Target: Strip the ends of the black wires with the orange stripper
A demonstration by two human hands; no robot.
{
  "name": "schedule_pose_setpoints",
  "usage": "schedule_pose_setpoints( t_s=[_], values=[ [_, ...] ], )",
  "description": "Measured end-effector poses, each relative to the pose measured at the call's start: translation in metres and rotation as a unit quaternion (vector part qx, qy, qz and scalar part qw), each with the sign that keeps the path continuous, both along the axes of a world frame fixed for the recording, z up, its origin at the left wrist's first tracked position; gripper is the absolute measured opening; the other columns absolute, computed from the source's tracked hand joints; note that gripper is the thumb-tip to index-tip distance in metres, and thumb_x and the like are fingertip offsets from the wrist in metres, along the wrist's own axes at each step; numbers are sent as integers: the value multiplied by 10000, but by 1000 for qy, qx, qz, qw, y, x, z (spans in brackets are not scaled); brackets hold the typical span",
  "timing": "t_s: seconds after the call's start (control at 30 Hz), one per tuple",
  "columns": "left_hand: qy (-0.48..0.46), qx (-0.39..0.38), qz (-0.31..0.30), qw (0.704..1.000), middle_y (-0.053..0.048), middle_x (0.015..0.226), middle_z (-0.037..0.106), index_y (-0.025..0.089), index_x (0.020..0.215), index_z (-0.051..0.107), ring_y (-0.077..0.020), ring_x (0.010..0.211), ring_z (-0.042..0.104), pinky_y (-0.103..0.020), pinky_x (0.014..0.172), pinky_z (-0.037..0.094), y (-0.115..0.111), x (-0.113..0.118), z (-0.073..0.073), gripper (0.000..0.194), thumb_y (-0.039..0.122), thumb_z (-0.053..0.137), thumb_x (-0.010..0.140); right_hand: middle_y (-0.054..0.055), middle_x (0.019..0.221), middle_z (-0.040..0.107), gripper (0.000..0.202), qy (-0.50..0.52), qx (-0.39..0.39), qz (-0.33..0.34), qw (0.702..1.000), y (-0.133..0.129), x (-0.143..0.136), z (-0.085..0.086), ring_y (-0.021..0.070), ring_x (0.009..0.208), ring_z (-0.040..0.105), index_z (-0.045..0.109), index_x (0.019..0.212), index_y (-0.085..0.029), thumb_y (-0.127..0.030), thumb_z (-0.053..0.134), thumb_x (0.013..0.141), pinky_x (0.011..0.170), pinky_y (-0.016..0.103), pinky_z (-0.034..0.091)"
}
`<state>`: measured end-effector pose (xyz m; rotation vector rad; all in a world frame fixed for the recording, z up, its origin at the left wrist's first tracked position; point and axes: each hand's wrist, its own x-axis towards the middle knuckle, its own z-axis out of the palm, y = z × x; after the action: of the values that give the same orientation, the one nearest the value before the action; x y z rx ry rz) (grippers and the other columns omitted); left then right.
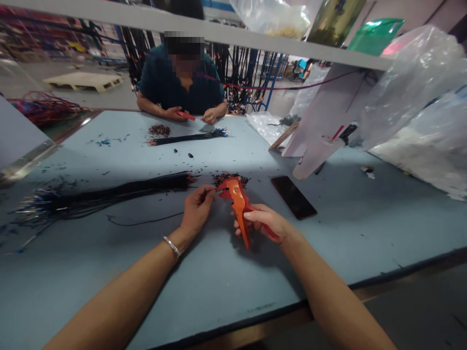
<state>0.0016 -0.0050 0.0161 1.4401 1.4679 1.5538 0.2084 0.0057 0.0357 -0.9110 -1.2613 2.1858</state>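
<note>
Wrapped round the handles of an orange and red wire stripper (pixel 238 197) is my right hand (pixel 265 221). The tool's jaws point up and left, close to the fingertips of my left hand (pixel 199 204). That hand pinches a thin black wire (pixel 146 222), whose length trails left across the table. Its end, near the jaws, is too small to make out clearly. Behind the jaws lies a pile of short dark scraps (pixel 230 180). A long bundle of black wires (pixel 124 192) stretches out to the left, with pale and blue tips at its far left end.
A phone (pixel 294 197) lies right of the stripper on the blue-grey table (pixel 204 291). Across it, a person (pixel 178 92) holds a red tool (pixel 186 115) behind a second wire bundle (pixel 186 137). A tilted translucent cup (pixel 317 155) and plastic bags (pixel 419 131) are at the right.
</note>
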Motion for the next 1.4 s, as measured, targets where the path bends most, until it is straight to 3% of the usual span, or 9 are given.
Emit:
schedule_pose_setpoints(
  t_s=[0.6, 1.4],
  values=[
    [29, -17, -19, 999, 30, 589, 553, 171, 734, 640, -113, 562, 484, -217, 544, 380, -3, 3, -1, 149, 292, 569, 785, 84, 824, 702, 343, -10, 9, -29, 999, 1, 0, -4, 201, 681, 685, 659, 947, -130, -342, 734, 687, 604, 315, 545],
    [34, 16, -55, 998, 15, 655, 600, 178, 744, 636, -130, 641, 544, -227, 617, 425, -3, 1, -2, 165, 288, 553, 836, 97, 807, 725, 381, 20, 33, 41, 998, 7, 16, 1, 223, 696, 715, 670, 990, -97, -360, 715, 719, 662, 335, 557]
  ],
)
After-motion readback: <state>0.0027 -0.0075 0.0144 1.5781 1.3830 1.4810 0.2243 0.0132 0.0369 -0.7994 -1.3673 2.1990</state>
